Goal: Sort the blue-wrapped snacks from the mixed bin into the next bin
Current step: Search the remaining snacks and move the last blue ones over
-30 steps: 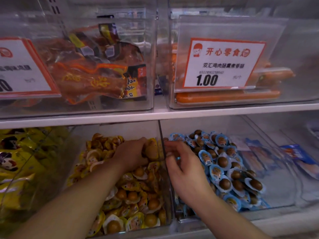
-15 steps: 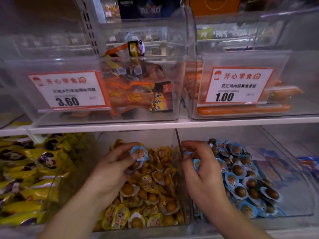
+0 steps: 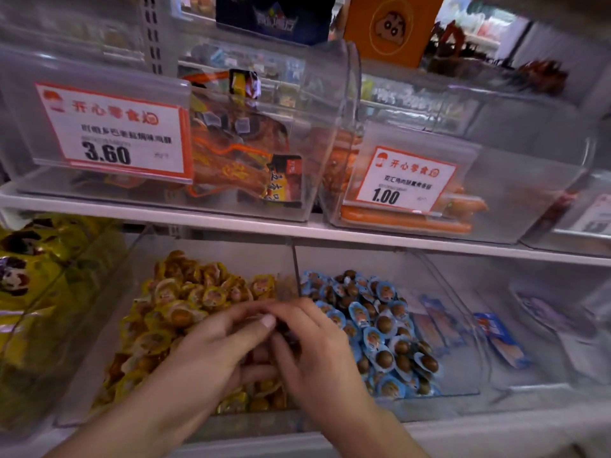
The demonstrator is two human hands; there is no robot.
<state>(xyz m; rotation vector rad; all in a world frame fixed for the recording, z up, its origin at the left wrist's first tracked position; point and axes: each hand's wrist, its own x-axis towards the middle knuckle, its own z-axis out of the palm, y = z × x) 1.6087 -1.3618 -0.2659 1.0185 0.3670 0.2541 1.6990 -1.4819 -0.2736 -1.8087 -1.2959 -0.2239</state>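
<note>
both hands meeting over the divider btwn the two lower bins, blurred w/ motion. left hand [image 3: 215, 345] w/ fingers curled, thumb forward, tip touching the right hand [image 3: 314, 345]; right fingers curled in toward it. looks like a hand-off of a small pack, but whatever sits btwn the fingers is hidden — cannot tell if either hand holds anything.

mixed bin [image 3: 99, 385] at left, heaped w/ yellow-wrapped snacks [image 3: 198, 295]; no blue wrapper visible in it from here, could be buried or under the hands. blue-wrapped snacks [image 3: 380, 328] piled in the next bin [image 3: 456, 396], just right of the divider.

doing it well, prob: pinch by the wrapper edge, lift clear above the divider [image 3: 294, 259], drop onto the blue heap, not at the front lip where it could slide out. check colour before release, since both kinds share shape & size.

around: upper shelf [image 3: 231, 224] low overhead, limits lift height. price tags 3.60 [image 3: 112, 133] & 1.00 [image 3: 403, 180] on upper bins. yellow bags [image 3: 29, 276] far left; flat blue packs [image 3: 502, 338] further right — diff product, not to be mixed in.
</note>
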